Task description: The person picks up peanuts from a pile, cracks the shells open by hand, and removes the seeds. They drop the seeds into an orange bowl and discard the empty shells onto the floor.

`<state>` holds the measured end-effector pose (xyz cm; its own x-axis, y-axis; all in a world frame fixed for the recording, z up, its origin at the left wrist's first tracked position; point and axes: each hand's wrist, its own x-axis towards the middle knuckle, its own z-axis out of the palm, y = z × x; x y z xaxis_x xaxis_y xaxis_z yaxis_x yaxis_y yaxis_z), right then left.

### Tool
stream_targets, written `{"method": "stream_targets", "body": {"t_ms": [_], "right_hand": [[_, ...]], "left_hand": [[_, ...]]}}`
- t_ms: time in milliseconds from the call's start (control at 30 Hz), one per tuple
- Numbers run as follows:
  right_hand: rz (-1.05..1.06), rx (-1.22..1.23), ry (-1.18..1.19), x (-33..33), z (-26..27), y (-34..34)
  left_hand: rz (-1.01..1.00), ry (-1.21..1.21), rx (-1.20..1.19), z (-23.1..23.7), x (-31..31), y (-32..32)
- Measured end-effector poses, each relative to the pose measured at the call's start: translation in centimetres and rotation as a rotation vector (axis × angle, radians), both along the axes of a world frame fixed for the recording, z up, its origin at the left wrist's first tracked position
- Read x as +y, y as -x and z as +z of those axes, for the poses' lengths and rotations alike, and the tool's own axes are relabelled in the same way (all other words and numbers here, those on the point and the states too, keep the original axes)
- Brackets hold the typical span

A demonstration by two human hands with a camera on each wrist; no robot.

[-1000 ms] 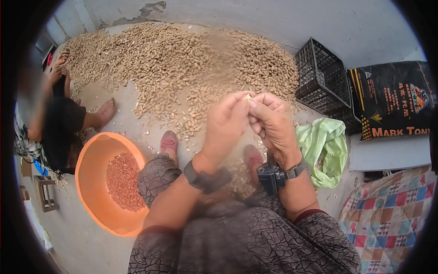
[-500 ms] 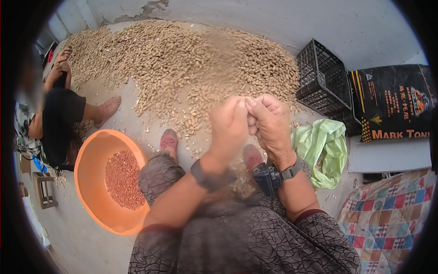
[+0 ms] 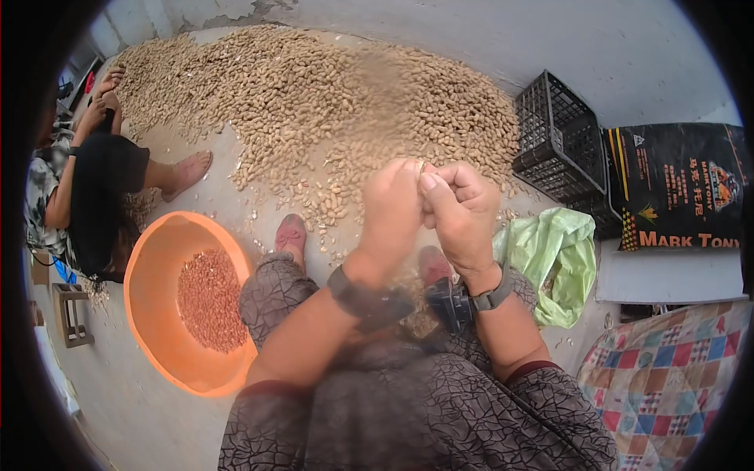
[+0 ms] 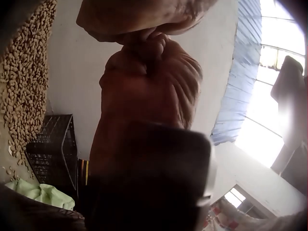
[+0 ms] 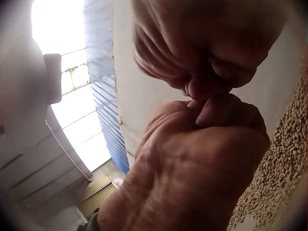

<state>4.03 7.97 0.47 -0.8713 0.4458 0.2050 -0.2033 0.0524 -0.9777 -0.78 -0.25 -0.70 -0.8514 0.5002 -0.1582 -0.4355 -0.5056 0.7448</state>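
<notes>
In the head view my left hand (image 3: 393, 212) and right hand (image 3: 465, 212) meet at the thumbs and fingertips, held up in front of the peanut heap. Between them they pinch a peanut (image 3: 422, 166), of which only a small pale bit shows. The other fingers of the right hand are curled in. Both wrist views show the hands tip to tip, with the peanut hidden by the fingers. Below and to the left stands an orange basin (image 3: 149, 314) holding reddish shelled peanuts (image 3: 210, 302).
A broad heap of unshelled peanuts (image 3: 290, 94) lies along the wall. Right of it are a black crate (image 3: 554, 137), a black printed sack (image 3: 683, 188) and a light green bag (image 3: 565, 259). Another person (image 3: 106, 180) sits at the left. A patchwork cloth (image 3: 667, 377) lies at lower right.
Earlier a pale piece showed at the fingertips; half a second ago it was mostly covered, and now a bit shows again. Both hands stay together, fingers shifting. The view has tilted slightly.
</notes>
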Motion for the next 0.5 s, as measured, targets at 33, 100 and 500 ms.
{"method": "stream_targets", "body": {"t_ms": [33,100,500], "right_hand": [[0.018,0.000,0.051,0.0,0.0,0.0],[0.035,-0.002,0.102,0.1,0.3,-0.1],[0.188,-0.060,0.483,3.4,1.7,-0.9]], "left_hand": [[0.001,0.000,-0.001,0.3,-0.1,0.0],[-0.011,0.005,-0.047,1.0,-0.2,-0.1],[-0.333,0.504,0.425,-0.2,-1.5,1.1]]}}
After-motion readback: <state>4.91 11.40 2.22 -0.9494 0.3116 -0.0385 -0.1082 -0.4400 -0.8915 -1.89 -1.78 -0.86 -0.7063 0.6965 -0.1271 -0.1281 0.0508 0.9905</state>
